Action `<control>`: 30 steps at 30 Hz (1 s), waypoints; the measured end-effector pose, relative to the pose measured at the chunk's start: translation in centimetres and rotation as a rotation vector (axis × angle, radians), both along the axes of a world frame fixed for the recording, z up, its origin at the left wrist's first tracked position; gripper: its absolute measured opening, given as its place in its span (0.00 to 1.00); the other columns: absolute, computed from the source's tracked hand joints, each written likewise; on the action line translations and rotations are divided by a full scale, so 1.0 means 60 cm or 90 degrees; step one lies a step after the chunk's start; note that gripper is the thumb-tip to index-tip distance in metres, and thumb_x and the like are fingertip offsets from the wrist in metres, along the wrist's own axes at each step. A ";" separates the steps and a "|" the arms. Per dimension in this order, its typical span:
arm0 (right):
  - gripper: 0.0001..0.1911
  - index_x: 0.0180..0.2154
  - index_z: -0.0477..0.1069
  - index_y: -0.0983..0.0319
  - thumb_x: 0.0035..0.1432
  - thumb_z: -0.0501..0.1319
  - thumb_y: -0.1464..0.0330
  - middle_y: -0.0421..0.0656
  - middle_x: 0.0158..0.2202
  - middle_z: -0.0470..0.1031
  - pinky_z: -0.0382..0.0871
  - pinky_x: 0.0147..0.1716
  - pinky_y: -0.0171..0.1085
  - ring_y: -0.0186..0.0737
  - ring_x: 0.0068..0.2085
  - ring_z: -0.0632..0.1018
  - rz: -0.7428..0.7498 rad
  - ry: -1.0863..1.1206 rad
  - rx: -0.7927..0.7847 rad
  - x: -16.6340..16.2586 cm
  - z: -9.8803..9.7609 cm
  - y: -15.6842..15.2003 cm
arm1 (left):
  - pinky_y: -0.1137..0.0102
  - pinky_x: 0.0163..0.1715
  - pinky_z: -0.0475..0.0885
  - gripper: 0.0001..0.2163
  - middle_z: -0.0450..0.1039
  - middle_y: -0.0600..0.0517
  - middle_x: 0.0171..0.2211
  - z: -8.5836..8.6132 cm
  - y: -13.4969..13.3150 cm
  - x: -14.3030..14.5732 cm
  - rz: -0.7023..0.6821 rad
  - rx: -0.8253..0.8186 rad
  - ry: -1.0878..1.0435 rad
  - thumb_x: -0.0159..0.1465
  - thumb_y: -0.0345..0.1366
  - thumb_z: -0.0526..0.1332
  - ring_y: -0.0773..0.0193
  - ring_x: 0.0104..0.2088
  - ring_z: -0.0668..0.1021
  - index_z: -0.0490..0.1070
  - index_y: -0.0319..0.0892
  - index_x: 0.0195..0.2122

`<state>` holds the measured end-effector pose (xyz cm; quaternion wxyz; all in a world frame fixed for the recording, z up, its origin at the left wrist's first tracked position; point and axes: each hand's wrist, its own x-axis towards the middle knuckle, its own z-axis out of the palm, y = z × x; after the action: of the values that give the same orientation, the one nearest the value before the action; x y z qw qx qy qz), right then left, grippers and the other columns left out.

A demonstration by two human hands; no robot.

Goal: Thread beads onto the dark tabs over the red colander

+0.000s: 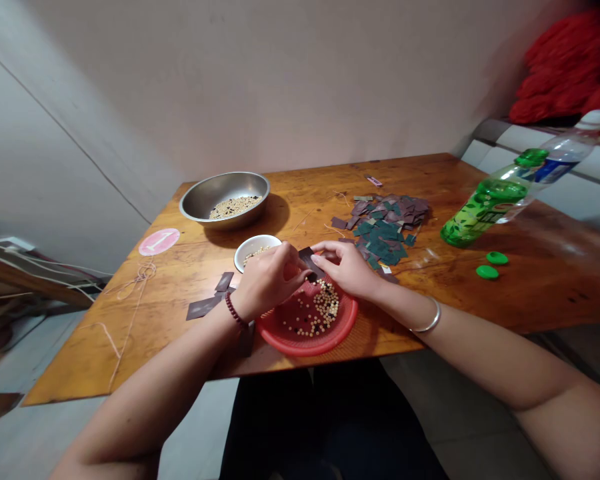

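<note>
Had the red plastic basket (307,345) at the near edge of the bench (525,300), apparently to catch loose pale and black beads (327,303). Over its far rim, pinched a dark flat square (307,257) in the grip of the right hand (350,267); could not tell the state of the left hand (267,283), curled alongside. Beyond, had a white bowl (239,260) within reach, green-and-maroon scraps (387,230) heaped rightward, then a steel basin (194,201), probably for spare beads.
</note>
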<state>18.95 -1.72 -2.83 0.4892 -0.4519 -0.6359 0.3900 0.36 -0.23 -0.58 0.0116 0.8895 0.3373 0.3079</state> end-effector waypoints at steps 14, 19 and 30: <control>0.09 0.38 0.72 0.65 0.55 0.59 0.70 0.46 0.34 0.78 0.74 0.37 0.38 0.37 0.34 0.79 0.003 -0.001 0.001 0.000 0.003 -0.001 | 0.74 0.27 0.64 0.09 0.73 0.53 0.30 0.006 -0.002 0.001 0.036 -0.004 0.005 0.58 0.39 0.61 0.68 0.28 0.73 0.62 0.42 0.32; 0.09 0.39 0.72 0.65 0.54 0.59 0.70 0.46 0.35 0.78 0.74 0.38 0.38 0.37 0.34 0.79 -0.005 -0.006 0.007 0.000 0.001 0.000 | 0.74 0.27 0.64 0.08 0.72 0.52 0.29 0.007 -0.003 0.001 0.042 0.004 0.019 0.58 0.38 0.61 0.68 0.28 0.73 0.63 0.42 0.32; 0.09 0.38 0.72 0.65 0.54 0.60 0.70 0.46 0.35 0.78 0.74 0.37 0.37 0.37 0.34 0.79 -0.004 0.011 0.000 -0.001 0.002 -0.001 | 0.73 0.29 0.65 0.08 0.73 0.52 0.31 0.001 0.001 0.000 0.032 0.018 -0.011 0.60 0.39 0.61 0.67 0.30 0.73 0.63 0.41 0.33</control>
<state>18.88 -1.79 -2.69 0.4958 -0.4505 -0.6303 0.3924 0.35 -0.15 -0.49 -0.0056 0.8781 0.3551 0.3206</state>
